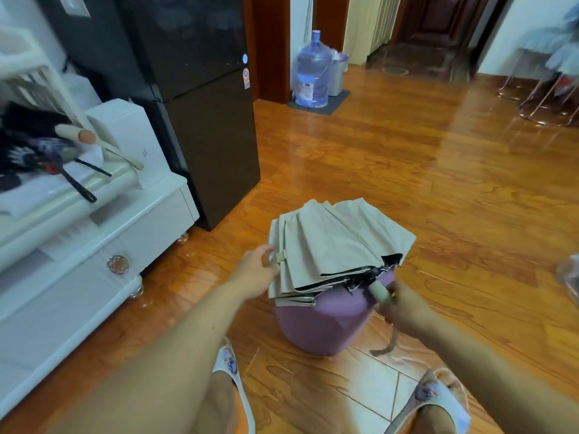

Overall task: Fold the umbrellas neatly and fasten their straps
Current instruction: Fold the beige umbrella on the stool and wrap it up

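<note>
A beige folding umbrella [332, 245] with a black lining lies collapsed across a purple stool [322, 321], its panels loosely pleated. My left hand [255, 270] pinches the small beige strap tab [279, 256] at the canopy's left edge. My right hand [404, 308] grips the pale handle [380, 292] at the umbrella's lower right; a brown wrist cord [388, 343] dangles below it. More umbrellas, dark ones [34, 151] and a beige one with a wooden cap [78, 134], lie on the white cabinet at left.
A white cabinet [94, 245] and a black fridge [200, 120] stand to the left. A water jug [313, 73] sits by the doorway at the back. Chair legs [545, 98] are at far right. My slippered feet [438, 399] rest on the wooden floor below the stool.
</note>
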The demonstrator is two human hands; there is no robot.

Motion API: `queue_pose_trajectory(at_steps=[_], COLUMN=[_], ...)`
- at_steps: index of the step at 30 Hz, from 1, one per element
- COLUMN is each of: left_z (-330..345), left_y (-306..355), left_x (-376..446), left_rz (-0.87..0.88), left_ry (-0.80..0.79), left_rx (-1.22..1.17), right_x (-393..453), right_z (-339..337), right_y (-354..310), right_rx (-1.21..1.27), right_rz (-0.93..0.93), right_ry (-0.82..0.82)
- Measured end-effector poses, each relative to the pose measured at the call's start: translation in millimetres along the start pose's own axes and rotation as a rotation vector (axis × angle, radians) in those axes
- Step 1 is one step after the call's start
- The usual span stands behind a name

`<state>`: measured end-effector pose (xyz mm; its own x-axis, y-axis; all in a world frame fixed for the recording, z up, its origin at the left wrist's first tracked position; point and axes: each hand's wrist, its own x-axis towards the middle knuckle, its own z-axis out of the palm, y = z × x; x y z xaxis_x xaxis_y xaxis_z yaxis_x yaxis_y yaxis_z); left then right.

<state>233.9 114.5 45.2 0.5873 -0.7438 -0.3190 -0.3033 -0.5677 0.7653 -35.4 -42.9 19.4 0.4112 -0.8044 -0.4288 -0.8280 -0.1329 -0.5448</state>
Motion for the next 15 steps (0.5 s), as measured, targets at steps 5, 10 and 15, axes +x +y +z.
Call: queue_pose_trajectory(at_steps=[5,10,15], left_z=[9.4,-11.9,-12.2], left_y=[-8.8,-0.5,6.8], left_x=[0.6,-7.8,-22.7], left_rz=[-0.006,-0.059,-0.021], left_ry=[-0.103,-0.218,-0.239], left_rx=[0.25,0.066,-0.103], right_x=[-1.5,2.5,7.0], right_z=[-17.2,-26.5,-26.9], right_y=[3.5,8.6,8.8], right_rx=[-0.011,-0.052,-0.057], right_rz=[0.034,0.055,0.052], right_ry=[0.013,0.011,-0.001])
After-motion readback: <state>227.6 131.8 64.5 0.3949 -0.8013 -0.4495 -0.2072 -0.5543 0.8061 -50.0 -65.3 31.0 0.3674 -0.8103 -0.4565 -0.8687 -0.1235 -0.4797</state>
